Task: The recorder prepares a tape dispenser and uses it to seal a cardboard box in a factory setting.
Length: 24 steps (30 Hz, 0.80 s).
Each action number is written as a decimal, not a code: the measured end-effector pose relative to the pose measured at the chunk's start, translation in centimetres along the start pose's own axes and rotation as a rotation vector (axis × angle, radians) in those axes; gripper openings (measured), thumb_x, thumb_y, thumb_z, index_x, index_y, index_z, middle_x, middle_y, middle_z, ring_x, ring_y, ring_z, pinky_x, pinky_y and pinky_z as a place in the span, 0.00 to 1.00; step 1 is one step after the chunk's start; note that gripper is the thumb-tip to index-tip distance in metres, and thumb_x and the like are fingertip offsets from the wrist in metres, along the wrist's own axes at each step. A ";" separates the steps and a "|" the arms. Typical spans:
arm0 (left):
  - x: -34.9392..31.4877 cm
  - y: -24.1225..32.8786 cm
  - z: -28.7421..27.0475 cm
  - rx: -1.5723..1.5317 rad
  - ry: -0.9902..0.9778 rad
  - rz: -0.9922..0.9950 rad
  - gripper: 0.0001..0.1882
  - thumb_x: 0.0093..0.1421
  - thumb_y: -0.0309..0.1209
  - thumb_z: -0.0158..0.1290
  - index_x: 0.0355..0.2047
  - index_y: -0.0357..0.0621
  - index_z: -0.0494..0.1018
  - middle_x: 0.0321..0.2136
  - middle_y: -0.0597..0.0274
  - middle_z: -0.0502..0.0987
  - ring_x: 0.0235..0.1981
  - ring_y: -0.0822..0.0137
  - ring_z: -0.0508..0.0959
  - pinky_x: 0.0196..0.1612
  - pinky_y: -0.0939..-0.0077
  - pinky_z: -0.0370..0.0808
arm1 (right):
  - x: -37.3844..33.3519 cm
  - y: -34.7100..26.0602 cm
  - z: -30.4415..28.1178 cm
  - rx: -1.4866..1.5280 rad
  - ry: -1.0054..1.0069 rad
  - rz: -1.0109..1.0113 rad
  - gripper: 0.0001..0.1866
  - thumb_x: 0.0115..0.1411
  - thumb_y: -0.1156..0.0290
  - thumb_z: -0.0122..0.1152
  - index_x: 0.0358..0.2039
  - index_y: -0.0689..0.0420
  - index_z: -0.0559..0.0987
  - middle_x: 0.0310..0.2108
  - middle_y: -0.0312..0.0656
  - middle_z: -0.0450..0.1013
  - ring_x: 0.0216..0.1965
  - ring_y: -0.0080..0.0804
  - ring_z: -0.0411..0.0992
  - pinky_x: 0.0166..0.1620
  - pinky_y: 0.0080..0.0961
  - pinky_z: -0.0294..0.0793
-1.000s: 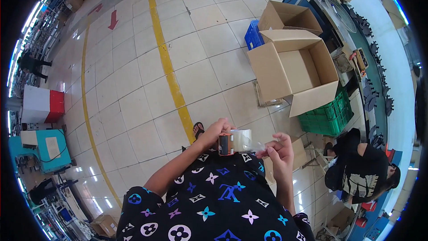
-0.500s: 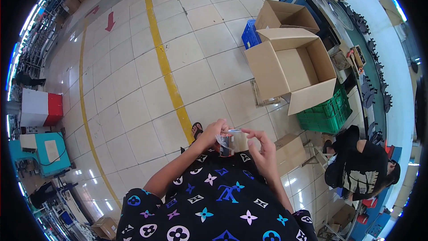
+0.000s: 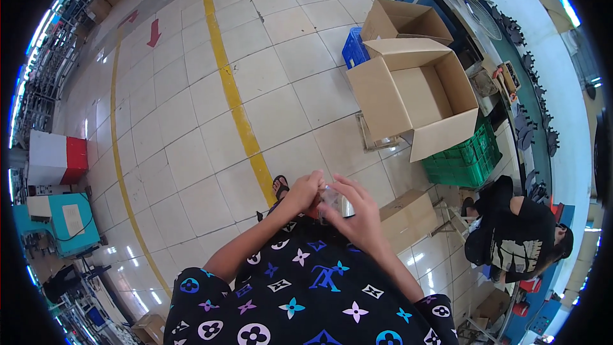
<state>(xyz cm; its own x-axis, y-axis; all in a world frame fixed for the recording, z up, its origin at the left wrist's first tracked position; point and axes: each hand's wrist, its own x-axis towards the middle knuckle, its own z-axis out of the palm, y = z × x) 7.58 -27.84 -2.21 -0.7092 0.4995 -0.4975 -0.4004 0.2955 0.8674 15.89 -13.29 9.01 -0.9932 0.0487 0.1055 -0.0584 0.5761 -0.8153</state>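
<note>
My left hand (image 3: 305,190) and my right hand (image 3: 356,212) are pressed together in front of my chest around a small shiny object in clear plastic wrap (image 3: 336,199). Both hands grip it, the right hand's fingers laid over its top. Most of the object is hidden by my fingers. Below the hands is my black patterned shirt (image 3: 306,287).
A large open cardboard box (image 3: 408,96) stands ahead on the right, with a second open box (image 3: 402,19) and a blue crate (image 3: 355,51) behind it. A green crate (image 3: 463,160) and a small closed carton (image 3: 408,217) are nearby. A seated person in black (image 3: 511,236) is at right. A yellow floor line (image 3: 236,102) runs ahead.
My right hand has moved left from apart to meet the left hand, closing over the wrapped object. The clear wrap that was stretched between the hands is now bunched.
</note>
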 end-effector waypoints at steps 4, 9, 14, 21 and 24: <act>-0.2 -0.6 0.6 0.222 0.113 0.188 0.30 0.68 0.48 0.31 0.20 0.35 0.63 0.18 0.54 0.67 0.24 0.58 0.68 0.33 0.63 0.65 | -0.8 0.4 -1.0 0.193 0.137 0.270 0.12 0.58 0.72 0.64 0.41 0.63 0.81 0.39 0.46 0.80 0.42 0.34 0.79 0.48 0.37 0.77; 1.3 -2.5 0.0 -0.056 -0.051 0.014 0.27 0.68 0.45 0.32 0.18 0.40 0.61 0.17 0.60 0.66 0.25 0.65 0.69 0.36 0.67 0.67 | -3.0 0.2 -2.8 0.826 0.209 0.650 0.09 0.65 0.74 0.56 0.41 0.66 0.76 0.34 0.51 0.79 0.35 0.36 0.80 0.39 0.28 0.82; 1.5 -3.6 0.1 -0.449 -0.249 0.017 0.22 0.69 0.40 0.33 0.21 0.44 0.64 0.14 0.70 0.61 0.24 0.72 0.69 0.37 0.72 0.70 | -4.1 2.1 -4.7 0.798 0.264 0.681 0.08 0.65 0.75 0.54 0.41 0.66 0.75 0.33 0.52 0.79 0.34 0.38 0.80 0.37 0.29 0.83; 1.3 -2.5 0.0 -0.325 -0.288 0.005 0.19 0.67 0.34 0.35 0.32 0.32 0.70 0.15 0.75 0.60 0.20 0.79 0.65 0.36 0.79 0.70 | -5.2 2.7 -5.4 0.858 0.203 0.734 0.08 0.65 0.75 0.55 0.41 0.64 0.75 0.34 0.53 0.79 0.36 0.40 0.81 0.35 0.29 0.83; 1.2 -2.4 0.1 -0.307 -0.303 0.022 0.17 0.67 0.33 0.35 0.33 0.32 0.70 0.16 0.76 0.60 0.20 0.80 0.63 0.36 0.80 0.70 | -5.6 2.3 -5.8 0.873 0.207 0.741 0.08 0.65 0.75 0.55 0.41 0.64 0.75 0.34 0.54 0.79 0.36 0.41 0.81 0.34 0.29 0.83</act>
<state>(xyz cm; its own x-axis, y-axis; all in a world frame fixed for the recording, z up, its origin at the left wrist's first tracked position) 7.76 -27.91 -4.89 -0.5355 0.7329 -0.4197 -0.5735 0.0492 0.8177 21.94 -7.49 9.82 -0.7827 0.3170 -0.5357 0.4002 -0.4028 -0.8231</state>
